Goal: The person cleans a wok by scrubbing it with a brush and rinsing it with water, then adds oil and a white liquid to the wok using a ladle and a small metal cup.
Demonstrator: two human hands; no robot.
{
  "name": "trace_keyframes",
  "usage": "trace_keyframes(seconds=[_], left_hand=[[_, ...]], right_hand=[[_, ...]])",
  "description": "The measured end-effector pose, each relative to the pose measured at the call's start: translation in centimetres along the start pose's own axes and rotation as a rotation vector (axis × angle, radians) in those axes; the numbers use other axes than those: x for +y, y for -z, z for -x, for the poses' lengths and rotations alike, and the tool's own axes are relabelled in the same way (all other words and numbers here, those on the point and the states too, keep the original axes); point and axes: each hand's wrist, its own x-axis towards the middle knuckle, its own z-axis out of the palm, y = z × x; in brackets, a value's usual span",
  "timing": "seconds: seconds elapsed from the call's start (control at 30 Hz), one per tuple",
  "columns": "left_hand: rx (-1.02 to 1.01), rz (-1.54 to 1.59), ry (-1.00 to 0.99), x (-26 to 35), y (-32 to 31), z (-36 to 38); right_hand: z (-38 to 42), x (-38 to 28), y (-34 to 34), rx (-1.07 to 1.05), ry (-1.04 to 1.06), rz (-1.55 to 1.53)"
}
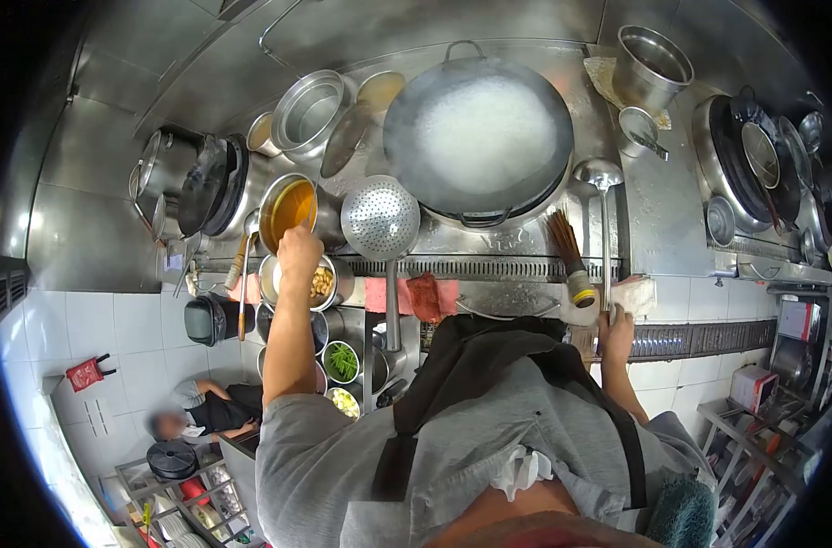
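My left hand (300,251) is closed at the near rim of a metal pot of orange liquid (291,208); a thin metal piece rises by its fingers, but what they grip is unclear. Beside it lies a perforated skimmer (380,217), its handle toward me. My right hand (616,334) is closed round the handle end of a long ladle (600,173), whose bowl rests on the steel counter. A bamboo brush (571,260) lies just left of the ladle. Ahead, a large wok (402,137) holds steaming, whitish, frothy liquid.
Bowls of green vegetables (342,363) and light brown pieces (321,281) sit near my left arm. Metal pots (311,111) stand at the back left, another pot (652,68) at the back right. More woks (736,164) are far right. Another person (220,406) is at lower left.
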Motion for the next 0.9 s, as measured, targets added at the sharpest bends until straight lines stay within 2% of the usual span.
trace_keyframes(seconds=[0.07,0.1,0.17,0.23,0.27,0.3,0.33,0.37,0.4,0.43,0.47,0.5,0.53,0.57,0.6,0.63,0.7,0.8,0.87,0.9], left_hand=[[-0.042,-0.015,-0.01,-1.0,-3.1,-0.3],[-0.084,-0.028,-0.016,-1.3,-4.4,-0.5],[-0.086,-0.031,0.018,-1.4,-4.2,-0.9],[0.13,0.129,-0.008,-1.3,-3.5,-0.2],[0.166,0.105,-0.052,-2.9,-5.2,-0.6],[0.157,0.143,0.03,-1.5,-3.0,0.6],[0.272,0.156,-0.005,-1.1,-2.3,1.4],[0.383,0.166,-0.031,-0.5,-1.8,1.9],[0.395,0.185,-0.047,0.7,-0.9,2.0],[0.309,0.601,0.086,2.3,0.1,2.4],[0.202,1.01,0.219,3.9,1.1,2.8],[0.207,1.021,0.204,5.8,2.0,3.0],[0.119,1.305,0.194,7.9,3.1,3.2],[0.02,1.584,0.18,10.2,4.1,3.4],[-0.025,1.624,0.199,12.6,5.2,3.7],[-0.082,1.676,0.212,14.9,5.9,4.0],[-0.152,1.744,0.163,18.6,5.6,4.3],[-0.346,1.825,0.092,23.8,4.9,5.5],[-0.395,1.823,0.124,26.7,4.7,7.0],[-0.413,1.818,0.121,27.7,4.4,7.5]], right_hand=[[1.5,2.4,-1.7,-0.108,-0.103,-0.041],[1.5,2.2,-1.4,-0.098,-0.113,-0.035],[0.3,0.0,0.4,-0.056,-0.307,-0.164],[-0.4,0.6,3.1,-0.037,-0.308,-0.113],[-0.5,1.1,4.3,-0.048,-0.272,-0.186],[-1.0,1.5,5.2,-0.054,-0.226,-0.261],[-0.8,2.8,5.0,0.042,-0.152,-0.271],[-1.2,2.2,6.5,0.074,-0.162,-0.269],[-1.7,0.3,8.7,0.03,-0.243,-0.466],[-2.5,-1.2,10.1,-0.018,-0.315,-0.665],[-3.9,-1.7,10.6,0.033,-0.248,-0.754],[-6.0,-1.4,10.6,0.011,-0.255,-0.955],[-8.7,-2.1,12.1,0.002,-0.234,-0.89],[-11.9,-1.0,11.6,0.128,-0.044,-0.824],[-14.0,-4.1,16.3,0.082,-0.043,-0.536],[-18.7,-0.9,14.7,0.382,0.279,-0.099],[-24.4,-2.5,19.3,0.32,0.121,0.16],[-31.9,-2.8,24.8,0.211,0.213,0.306],[-34.9,-4.1,26.8,0.042,0.249,0.546],[-36.4,-4.5,27.4,0.045,0.262,0.553]])
